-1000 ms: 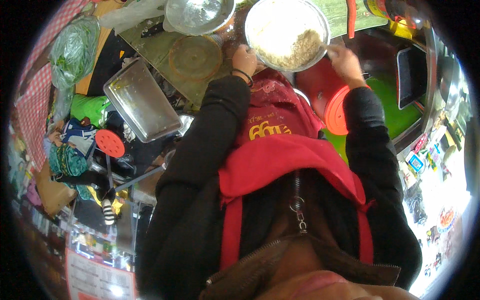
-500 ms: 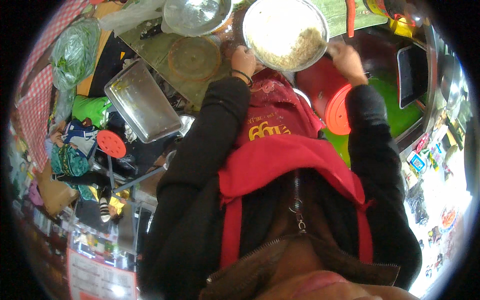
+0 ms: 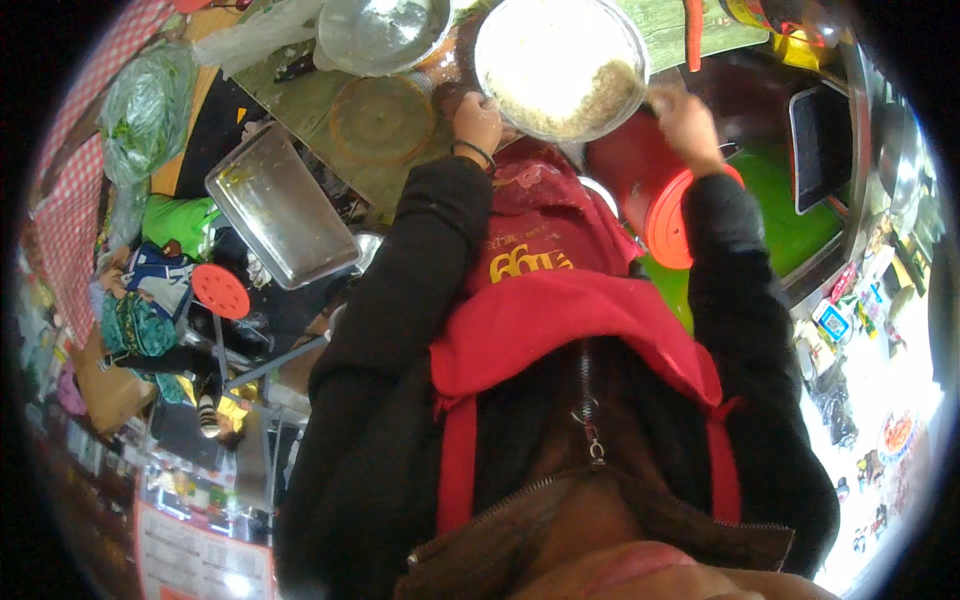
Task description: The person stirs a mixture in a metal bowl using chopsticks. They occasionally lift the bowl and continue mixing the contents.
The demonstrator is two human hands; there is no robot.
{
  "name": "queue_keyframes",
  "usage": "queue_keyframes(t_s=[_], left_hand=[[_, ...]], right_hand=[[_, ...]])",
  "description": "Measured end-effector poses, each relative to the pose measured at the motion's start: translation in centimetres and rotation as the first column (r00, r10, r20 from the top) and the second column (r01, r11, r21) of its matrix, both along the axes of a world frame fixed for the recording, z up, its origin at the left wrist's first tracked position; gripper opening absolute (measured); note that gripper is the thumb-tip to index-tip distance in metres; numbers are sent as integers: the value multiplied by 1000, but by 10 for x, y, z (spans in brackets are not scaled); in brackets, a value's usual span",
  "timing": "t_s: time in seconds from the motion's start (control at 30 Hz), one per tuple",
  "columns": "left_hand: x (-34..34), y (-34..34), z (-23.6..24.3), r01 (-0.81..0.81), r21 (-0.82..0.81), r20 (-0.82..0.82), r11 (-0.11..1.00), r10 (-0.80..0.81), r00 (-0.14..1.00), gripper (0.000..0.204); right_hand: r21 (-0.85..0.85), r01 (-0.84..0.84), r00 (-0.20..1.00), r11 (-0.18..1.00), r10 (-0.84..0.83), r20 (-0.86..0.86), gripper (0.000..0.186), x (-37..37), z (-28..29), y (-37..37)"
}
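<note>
Greenish surface (image 3: 310, 112) lies before us; with left hand (image 3: 477, 122) at the rim of the bowl (image 3: 556, 136), we should keep it steady, right hand (image 3: 688, 125) gentle; whether either hand's fingers clamp, we cannot tell.

A greenish wooden table (image 3: 300, 105) carries a metal basin (image 3: 385, 35) and a round disc (image 3: 382, 118).

From here I get v. bright glare in the bowl (image 3: 562, 137), a blurry R hand (image 3: 686, 127), & bent, dark edges.
</note>
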State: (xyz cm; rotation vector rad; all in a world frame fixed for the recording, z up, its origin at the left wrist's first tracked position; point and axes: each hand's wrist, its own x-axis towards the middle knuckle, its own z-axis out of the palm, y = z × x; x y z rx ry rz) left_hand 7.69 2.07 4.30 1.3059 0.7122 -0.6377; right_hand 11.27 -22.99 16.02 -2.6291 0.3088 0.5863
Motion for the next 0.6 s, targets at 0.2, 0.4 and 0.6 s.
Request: queue_keyframes(t_s=[0.2, 0.4, 0.6], left_hand=[[4, 4, 0, 59, -27, -51, 998, -61, 997, 23], [-5, 2, -10, -38, -50, -4, 998, 38, 999, 20], [-3, 0, -14, 62, 140, 23, 988, -66, 998, 20]], right_hand=[[208, -178, 974, 962, 202, -100, 26, -25, -22, 83], [35, -130, 988, 991, 126, 91, 24, 47, -15, 15], [63, -121, 986, 991, 127, -107, 20, -46, -7, 49]])
